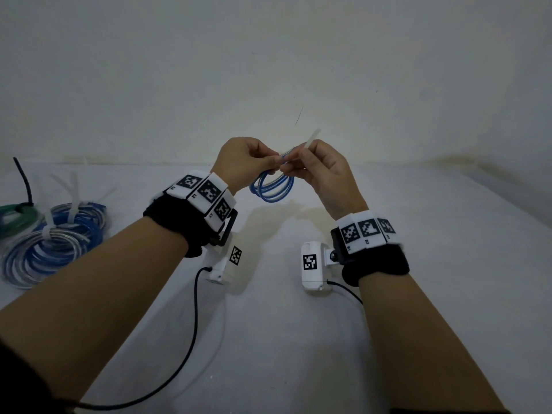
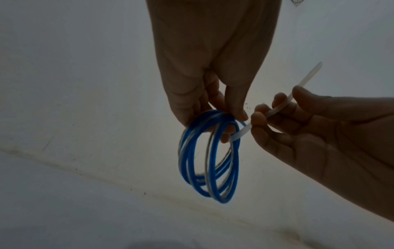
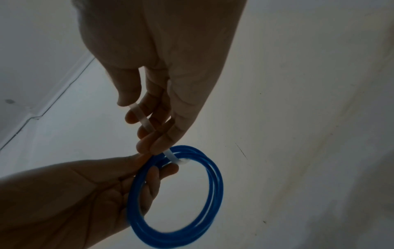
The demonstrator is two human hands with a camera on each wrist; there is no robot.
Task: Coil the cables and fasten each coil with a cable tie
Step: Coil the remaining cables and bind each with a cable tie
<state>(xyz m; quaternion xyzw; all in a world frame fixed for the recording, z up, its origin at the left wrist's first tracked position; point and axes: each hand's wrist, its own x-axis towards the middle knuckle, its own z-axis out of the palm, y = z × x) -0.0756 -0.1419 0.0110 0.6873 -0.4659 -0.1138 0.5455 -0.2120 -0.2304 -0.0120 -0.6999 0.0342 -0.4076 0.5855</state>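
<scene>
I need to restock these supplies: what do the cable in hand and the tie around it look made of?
Blue cable coil: apparently smooth plastic-jacketed wire; glossy, with pale streaks along the turns. Cable tie: likely translucent whitish nylon or similar plastic; a thin flat strip, bending where it wraps the coil.

A white surface [image 1: 418, 222] fills the lower part of the head view, bearing at left of frame tied blue-and-white cable coils [image 1: 56, 237] with pale cable ties [image 1: 73, 201], a green coil [image 1: 15, 216] at the left edge, and a black cable [image 1: 25, 180] behind.
</scene>
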